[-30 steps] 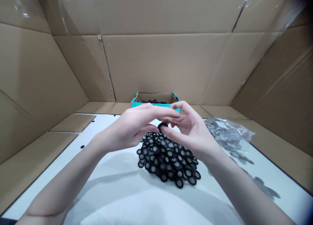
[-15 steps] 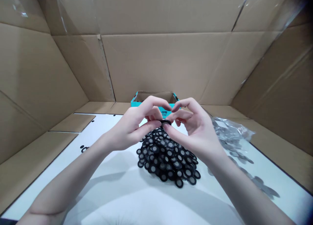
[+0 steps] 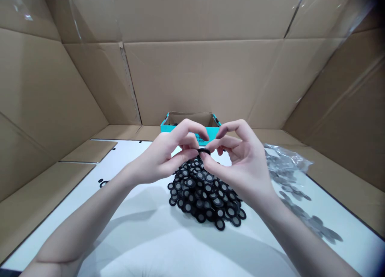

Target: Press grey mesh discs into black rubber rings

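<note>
Between both hands, above the pile, is a small black ring (image 3: 204, 151) seen nearly edge-on. My left hand (image 3: 173, 152) pinches its left side between thumb and fingers. The thumb and fingers of my right hand (image 3: 237, 156) grip its right side, with the index finger bent and raised. Whether a grey disc sits inside the held ring cannot be made out. Below lies a heap of black rings with grey centres (image 3: 207, 193) on the white table (image 3: 135, 237); the hands hide its far part.
A turquoise-edged open box (image 3: 192, 129) stands behind the hands. On the right lie a clear plastic bag (image 3: 285, 160) and scattered thin grey discs (image 3: 315, 223). A few black pieces (image 3: 104, 183) lie at left. Cardboard walls (image 3: 198, 80) surround the table.
The right index finger has lifted away from the left index fingertip, widening the gap between them. My right hand has shifted slightly right; the ring stays pinched in about the same place.
</note>
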A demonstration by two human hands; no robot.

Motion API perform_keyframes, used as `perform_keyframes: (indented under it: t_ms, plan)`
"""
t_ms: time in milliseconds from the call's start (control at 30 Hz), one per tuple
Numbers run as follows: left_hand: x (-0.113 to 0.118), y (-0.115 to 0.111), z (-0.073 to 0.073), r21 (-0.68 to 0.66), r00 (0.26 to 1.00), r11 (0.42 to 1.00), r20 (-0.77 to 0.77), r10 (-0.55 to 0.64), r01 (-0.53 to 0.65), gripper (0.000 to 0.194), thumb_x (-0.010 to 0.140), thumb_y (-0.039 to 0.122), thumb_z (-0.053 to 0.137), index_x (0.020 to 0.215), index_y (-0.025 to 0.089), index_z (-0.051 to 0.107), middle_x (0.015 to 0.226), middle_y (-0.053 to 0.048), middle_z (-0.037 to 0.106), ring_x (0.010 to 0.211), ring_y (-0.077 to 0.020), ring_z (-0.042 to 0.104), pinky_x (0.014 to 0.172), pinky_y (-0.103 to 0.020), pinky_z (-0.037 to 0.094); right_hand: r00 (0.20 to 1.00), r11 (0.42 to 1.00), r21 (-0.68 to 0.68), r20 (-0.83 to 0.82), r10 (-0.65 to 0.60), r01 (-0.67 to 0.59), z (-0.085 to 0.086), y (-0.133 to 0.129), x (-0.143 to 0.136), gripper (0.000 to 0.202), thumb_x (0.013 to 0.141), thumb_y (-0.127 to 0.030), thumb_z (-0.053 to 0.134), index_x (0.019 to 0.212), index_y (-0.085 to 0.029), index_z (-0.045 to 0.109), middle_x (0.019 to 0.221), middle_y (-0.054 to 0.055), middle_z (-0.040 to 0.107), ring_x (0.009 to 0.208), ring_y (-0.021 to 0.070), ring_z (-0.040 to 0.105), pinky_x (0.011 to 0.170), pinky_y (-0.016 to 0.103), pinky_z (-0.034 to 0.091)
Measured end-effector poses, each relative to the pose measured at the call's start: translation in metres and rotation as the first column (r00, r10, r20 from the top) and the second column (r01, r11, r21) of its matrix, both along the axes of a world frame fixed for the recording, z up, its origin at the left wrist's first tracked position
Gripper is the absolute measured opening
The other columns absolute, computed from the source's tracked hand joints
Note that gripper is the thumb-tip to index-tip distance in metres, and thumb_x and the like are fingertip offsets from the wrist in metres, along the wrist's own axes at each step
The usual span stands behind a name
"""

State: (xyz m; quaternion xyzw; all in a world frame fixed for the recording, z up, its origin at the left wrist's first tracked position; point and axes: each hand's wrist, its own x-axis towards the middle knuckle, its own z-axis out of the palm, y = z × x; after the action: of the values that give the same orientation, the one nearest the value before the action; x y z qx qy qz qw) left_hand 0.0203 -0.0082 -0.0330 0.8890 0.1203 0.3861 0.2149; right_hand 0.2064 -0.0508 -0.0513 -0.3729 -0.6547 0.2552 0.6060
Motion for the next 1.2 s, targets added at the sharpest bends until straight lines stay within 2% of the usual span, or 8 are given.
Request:
perform_keyframes:
  t_ms: [367, 500, 633, 767, 900, 1000, 1100, 1200]
  plan:
    - [0.001, 0.006, -0.004, 0.138, 0.998, 0.99, 0.056, 0.023, -0.031, 0.034, 0.095, 0.002, 0.052, 0.121, 0.023, 0.052, 0.086, 0.001, 0.065, 0.074, -0.0106, 0.065, 0.067, -0.021, 0.054, 0.991, 0.987, -0.093, -0.037, 0.129, -0.132, 0.001, 0.005, 0.005, 0.034, 0.074, -0.015, 0.073, 0.096, -0.027, 0.05, 0.069, -0.006, 0.07, 0.069, 0.0146, 0.061, 0.066, 0.032, 0.041]
    - [0.005, 0.01, -0.005, 0.377, 0.991, 0.926, 0.126, -0.037, -0.014, 0.041, 0.089, 0.014, 0.074, 0.124, 0.022, 0.054, 0.109, -0.006, 0.07, 0.093, -0.0157, 0.067, 0.082, -0.027, 0.058, 0.954, 0.945, -0.171, -0.161, 0.251, -0.278, 0.0, 0.011, 0.005, 0.039, 0.072, -0.02, 0.08, 0.096, -0.026, 0.049, 0.069, -0.007, 0.069, 0.063, 0.0117, 0.059, 0.06, 0.028, 0.041]
    - [0.008, 0.008, -0.005, 0.504, 0.994, 0.86, 0.105, 0.028, -0.078, 0.038, 0.09, -0.001, 0.064, 0.12, 0.021, 0.057, 0.108, -0.002, 0.075, 0.094, -0.0142, 0.068, 0.088, -0.028, 0.055, 0.934, 0.916, -0.213, -0.193, 0.301, -0.339, -0.002, 0.015, 0.007, 0.043, 0.071, -0.018, 0.082, 0.097, -0.025, 0.048, 0.066, -0.01, 0.066, 0.061, 0.0084, 0.055, 0.059, 0.024, 0.039]
    - [0.003, 0.003, 0.0, 0.478, 0.997, 0.875, 0.011, 0.075, -0.071, 0.047, 0.088, -0.009, 0.053, 0.12, 0.025, 0.057, 0.106, 0.001, 0.074, 0.09, -0.0117, 0.065, 0.084, -0.023, 0.054, 0.932, 0.9, -0.254, -0.172, 0.318, -0.354, -0.001, 0.016, 0.01, 0.044, 0.07, -0.019, 0.08, 0.099, -0.025, 0.047, 0.068, -0.008, 0.068, 0.064, 0.0098, 0.057, 0.063, 0.026, 0.043]
    - [-0.001, 0.001, 0.003, 0.406, 0.986, 0.913, -0.138, 0.094, -0.03, 0.046, 0.091, -0.002, 0.055, 0.127, 0.026, 0.053, 0.113, -0.001, 0.072, 0.098, -0.0142, 0.065, 0.086, -0.024, 0.054, 0.927, 0.888, -0.267, -0.146, 0.346, -0.374, -0.001, 0.019, 0.012, 0.043, 0.069, -0.02, 0.079, 0.097, -0.024, 0.046, 0.066, -0.009, 0.066, 0.061, 0.0086, 0.054, 0.062, 0.025, 0.042]
    - [0.0, 0.004, 0.0, 0.44, 0.99, 0.898, -0.11, 0.087, -0.03, 0.044, 0.091, 0.005, 0.066, 0.127, 0.024, 0.051, 0.115, -0.003, 0.071, 0.101, -0.0163, 0.064, 0.092, -0.029, 0.051, 0.926, 0.884, -0.275, -0.13, 0.354, -0.377, -0.001, 0.02, 0.012, 0.043, 0.069, -0.021, 0.079, 0.097, -0.024, 0.047, 0.067, -0.008, 0.065, 0.061, 0.0088, 0.056, 0.061, 0.025, 0.041]
    - [0.002, 0.005, -0.003, 0.444, 0.992, 0.895, -0.086, 0.087, -0.04, 0.046, 0.09, -0.003, 0.058, 0.126, 0.026, 0.052, 0.113, 0.0, 0.072, 0.095, -0.0135, 0.061, 0.088, -0.026, 0.051, 0.921, 0.87, -0.304, -0.096, 0.378, -0.389, -0.001, 0.021, 0.012, 0.043, 0.07, -0.023, 0.078, 0.099, -0.024, 0.046, 0.068, -0.007, 0.066, 0.062, 0.0101, 0.057, 0.062, 0.026, 0.042]
    - [0.0, 0.003, -0.003, 0.344, 0.978, 0.938, -0.183, 0.1, -0.031, 0.051, 0.09, -0.005, 0.05, 0.129, 0.027, 0.053, 0.115, -0.001, 0.071, 0.099, -0.0142, 0.061, 0.081, -0.022, 0.053, 0.915, 0.866, -0.312, -0.033, 0.401, -0.391, -0.002, 0.025, 0.016, 0.04, 0.072, -0.024, 0.076, 0.1, -0.024, 0.046, 0.068, -0.007, 0.065, 0.062, 0.0113, 0.058, 0.062, 0.027, 0.043]
